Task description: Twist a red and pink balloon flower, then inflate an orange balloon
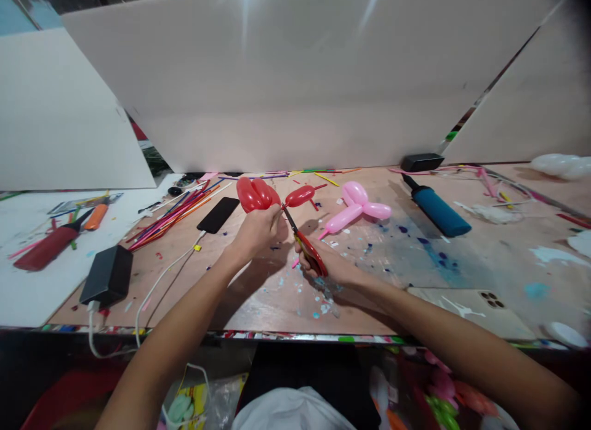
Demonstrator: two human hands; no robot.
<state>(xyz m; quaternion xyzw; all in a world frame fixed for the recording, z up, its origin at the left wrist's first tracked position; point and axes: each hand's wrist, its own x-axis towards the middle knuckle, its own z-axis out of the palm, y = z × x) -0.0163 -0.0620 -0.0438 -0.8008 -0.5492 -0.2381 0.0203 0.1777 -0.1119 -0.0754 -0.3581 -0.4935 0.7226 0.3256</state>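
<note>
My left hand [258,231] is closed around the base of a twisted red balloon [257,193], whose bubbles stick up above my fingers. A further red bubble [300,196] of it reaches right over the table. My right hand [325,263] grips red-handled scissors [308,248], blades pointing up-left to the balloon just beside my left hand. A pink twisted balloon [356,206] lies on the table beyond the scissors.
A black phone [218,214], a bundle of uninflated balloons [172,215], a black power bank [108,275] with a white cable, a red pump [46,247], a blue pump [436,209] and another phone [475,310] lie on the wooden table [415,270]. White boards stand behind.
</note>
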